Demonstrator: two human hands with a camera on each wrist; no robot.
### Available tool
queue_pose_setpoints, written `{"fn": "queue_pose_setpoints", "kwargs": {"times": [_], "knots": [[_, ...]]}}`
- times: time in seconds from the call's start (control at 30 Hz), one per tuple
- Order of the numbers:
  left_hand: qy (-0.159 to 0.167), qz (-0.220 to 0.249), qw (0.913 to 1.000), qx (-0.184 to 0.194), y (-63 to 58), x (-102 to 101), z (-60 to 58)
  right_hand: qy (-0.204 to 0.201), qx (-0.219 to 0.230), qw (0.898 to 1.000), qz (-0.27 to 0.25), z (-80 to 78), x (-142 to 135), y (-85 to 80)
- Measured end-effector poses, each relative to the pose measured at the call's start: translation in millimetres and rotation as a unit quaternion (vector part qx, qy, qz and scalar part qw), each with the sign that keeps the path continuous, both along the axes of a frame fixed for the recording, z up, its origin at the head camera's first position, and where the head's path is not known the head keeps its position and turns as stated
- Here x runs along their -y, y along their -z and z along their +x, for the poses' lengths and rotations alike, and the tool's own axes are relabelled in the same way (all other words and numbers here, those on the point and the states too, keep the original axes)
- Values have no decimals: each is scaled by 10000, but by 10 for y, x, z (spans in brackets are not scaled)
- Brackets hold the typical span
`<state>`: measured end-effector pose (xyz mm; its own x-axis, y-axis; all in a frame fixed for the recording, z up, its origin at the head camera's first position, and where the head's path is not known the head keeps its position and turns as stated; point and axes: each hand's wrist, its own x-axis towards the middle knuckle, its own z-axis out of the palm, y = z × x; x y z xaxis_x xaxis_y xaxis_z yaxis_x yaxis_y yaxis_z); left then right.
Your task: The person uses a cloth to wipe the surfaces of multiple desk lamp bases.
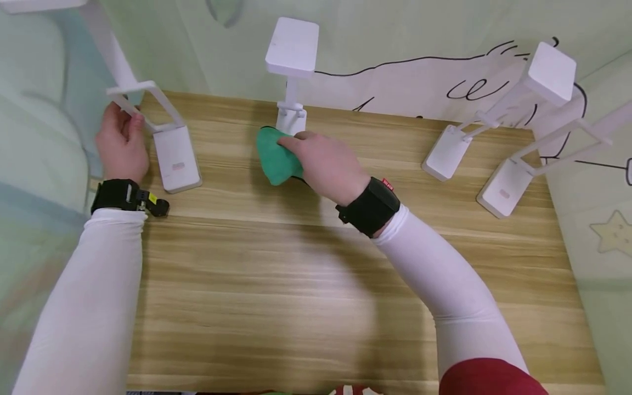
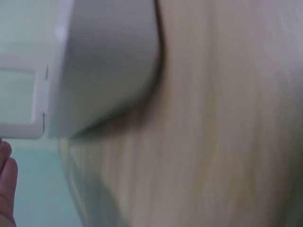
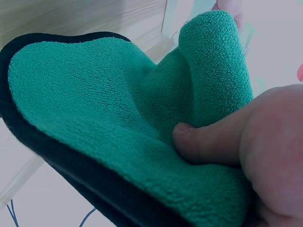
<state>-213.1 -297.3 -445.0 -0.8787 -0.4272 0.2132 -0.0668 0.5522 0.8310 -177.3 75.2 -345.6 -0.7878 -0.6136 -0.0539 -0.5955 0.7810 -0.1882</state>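
My left hand [image 1: 120, 145] grips the hinged frame of a white desk lamp [image 1: 178, 159] at the table's left end, thumb and fingers curled at the frame's side. In the left wrist view, only fingertips [image 2: 7, 179] show, just below that frame [image 2: 40, 104]. My right hand [image 1: 336, 167] pinches a green cloth [image 1: 276, 156] with dark edging over the middle of the table. The thumb [image 3: 203, 142] presses into the folded cloth [image 3: 94, 80] in the right wrist view. Behind the cloth stands a second white lamp [image 1: 292, 46], its base partly covered.
Two more white lamps stand at the right, one with its base [image 1: 446, 153] near the back wall and the other base [image 1: 504, 186] closer to the right wall. The wood-grain table [image 1: 257, 291] meets painted walls [image 1: 222, 55] behind and at both sides.
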Motion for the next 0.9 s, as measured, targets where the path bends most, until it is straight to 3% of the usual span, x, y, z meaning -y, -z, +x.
{"fn": "queue_pose_setpoints", "kwargs": {"times": [0.17,0.3,0.63,0.9], "knots": [[-289,529,9981,-79,-60,-49,-47,-12,-27,10000,-34,-9,1,3],[-496,475,9976,-105,-102,-94,-102,10,-38,10000,-45,-22,6,-2],[140,189,9997,62,-111,-357,-238,118,-105,9998,72,-22,64,-35],[582,-366,9976,-33,-171,-623,-347,181,-284,9992,216,-11,173,-59]]}}
